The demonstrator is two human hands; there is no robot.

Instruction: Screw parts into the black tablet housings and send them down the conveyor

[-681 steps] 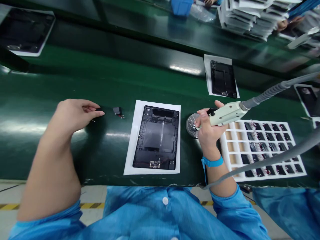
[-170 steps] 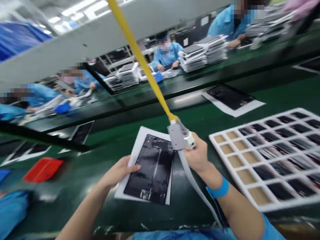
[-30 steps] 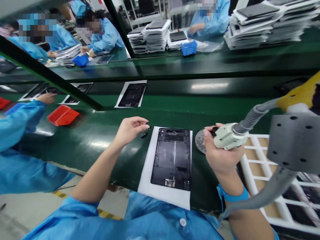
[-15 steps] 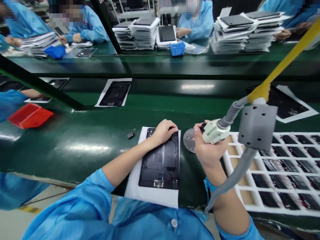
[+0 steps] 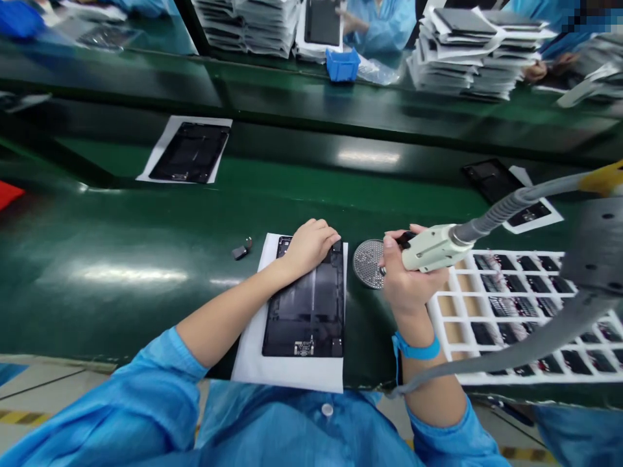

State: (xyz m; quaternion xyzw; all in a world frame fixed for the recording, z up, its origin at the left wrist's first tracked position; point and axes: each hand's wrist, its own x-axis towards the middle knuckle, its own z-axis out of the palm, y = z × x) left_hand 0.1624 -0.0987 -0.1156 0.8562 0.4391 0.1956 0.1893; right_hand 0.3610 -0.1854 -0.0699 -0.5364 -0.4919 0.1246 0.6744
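while the left hand [image 5: 311, 246] lies palm down, fingers closed together and holding nothing, over the top edge of a black tablet back housing [image 5: 304, 311], the right hand [image 5: 411, 279] is wrapped in a narrow, firm grip around a pale green handheld tool [image 5: 433, 248]. the housing lies flat on a white sheet [image 5: 250, 363], which sits on a green conveyor belt [image 5: 121, 214] directly in front of the person. the tool's dark nose points left, close above a round perforated metal disc [image 5: 368, 264] that lies on the belt just right of the sheet. a grey hose [image 5: 511, 204] runs from the tool's rear up to the right, toward a grey metal block [image 5: 596, 240] hung from a yellow strap [image 5: 603, 180]. a blue wristband [image 5: 416, 350] circles the right wrist. a small black part [image 5: 239, 252] lies on the belt just left of the sheet, touching neither hand. to the right, a white compartment tray [image 5: 467, 379] holds rows of small dark parts. farther up the belt, another black housing [image 5: 189, 152] lies on its own sheet, and beyond stand stacks of tablets [image 5: 457, 61], a blue plastic bin [image 5: 342, 65] and a co-worker's blue sleeve [image 5: 379, 26].
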